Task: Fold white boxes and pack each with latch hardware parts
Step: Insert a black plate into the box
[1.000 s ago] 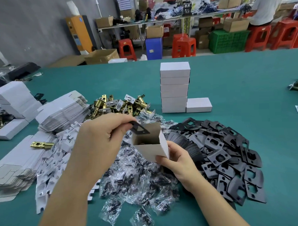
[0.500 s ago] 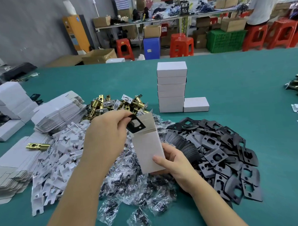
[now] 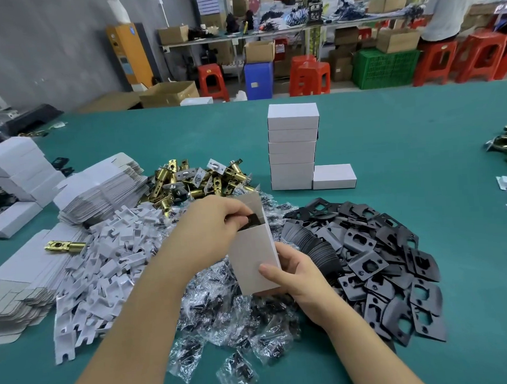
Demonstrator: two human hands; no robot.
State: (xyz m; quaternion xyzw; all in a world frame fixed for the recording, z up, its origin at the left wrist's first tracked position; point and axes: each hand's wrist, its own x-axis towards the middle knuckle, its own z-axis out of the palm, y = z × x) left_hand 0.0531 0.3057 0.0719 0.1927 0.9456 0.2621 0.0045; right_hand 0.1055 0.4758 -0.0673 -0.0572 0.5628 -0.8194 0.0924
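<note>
1. Hands met over the middle of a green bench [image 3: 389, 133], seen from the wearer's head looking down.
2. The right hand [image 3: 296, 272] gripped an upright white box [image 3: 254, 260] near its lower end, thumb across the front face and fingers curled behind.
3. The box stood open at the top, its flap [image 3: 251, 202] raised behind the opening.
4. The left hand [image 3: 211, 222] pinched a black plate [image 3: 253, 219] with curled fingertips at the mouth of the box; the plate sat partly inside.
5. Below the hands lay a heap of small clear bags [image 3: 237, 317] holding dark parts.
6. To the right of the box spread a pile of black plates [image 3: 380, 261].
7. To the left lay a heap of white card inserts [image 3: 104, 271], and beyond them stacks of flat unfolded boxes [image 3: 101, 189].
8. A single brass latch [image 3: 64, 246] rested on flat cards at the left.
9. Behind the hands sat a pile of brass latches [image 3: 199, 179].
10. Farther back stood a stack of closed white boxes [image 3: 292, 146], with one more closed box [image 3: 334, 176] touching its base on the right.
11. Beyond the bench stood red stools [image 3: 311, 77] and a green crate [image 3: 385, 67].
</note>
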